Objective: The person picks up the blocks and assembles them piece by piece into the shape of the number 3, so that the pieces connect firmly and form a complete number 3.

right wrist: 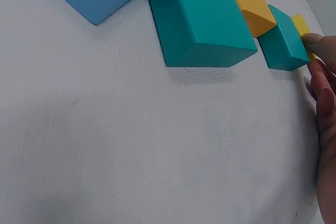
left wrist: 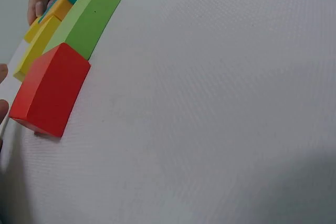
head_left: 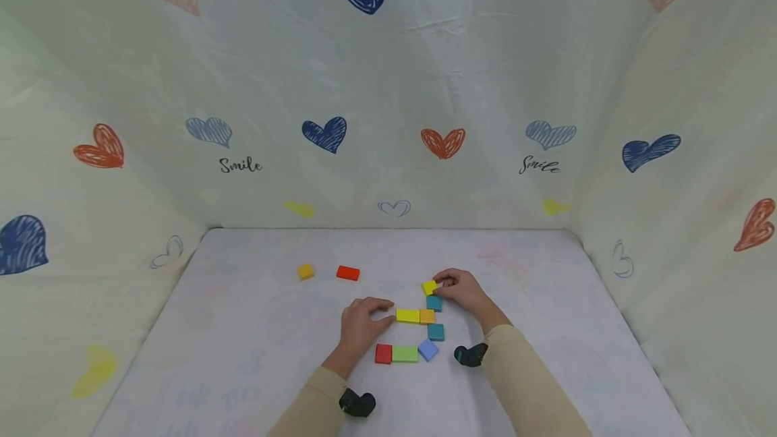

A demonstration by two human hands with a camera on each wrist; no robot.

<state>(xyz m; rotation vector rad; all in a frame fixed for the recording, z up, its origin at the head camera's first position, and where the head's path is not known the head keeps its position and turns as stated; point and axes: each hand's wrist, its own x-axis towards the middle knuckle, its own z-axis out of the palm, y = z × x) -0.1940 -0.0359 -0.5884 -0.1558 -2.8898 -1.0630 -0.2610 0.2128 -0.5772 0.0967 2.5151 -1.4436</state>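
Observation:
My right hand [head_left: 461, 288] pinches a small yellow block [head_left: 429, 287] at the far end of a row, just beyond a teal block [head_left: 434, 303]. In the right wrist view its fingers [right wrist: 325, 80] meet the yellow block's edge. My left hand [head_left: 359, 322] is beside the left end of a long yellow block [head_left: 407, 315], thumb and fingers apart with nothing between them. An orange block [head_left: 427, 316] adjoins that yellow one. Nearer stand a second teal block [head_left: 436, 332], a tilted blue block [head_left: 427, 350], a green block [head_left: 405, 354] and a red block [head_left: 383, 354].
At the back left of the white table [head_left: 243, 329] lie an orange-yellow block [head_left: 305, 272] and a red-orange block [head_left: 348, 273]. Dark straps sit at both wrists. A white cloth with printed hearts surrounds the table at the back and sides.

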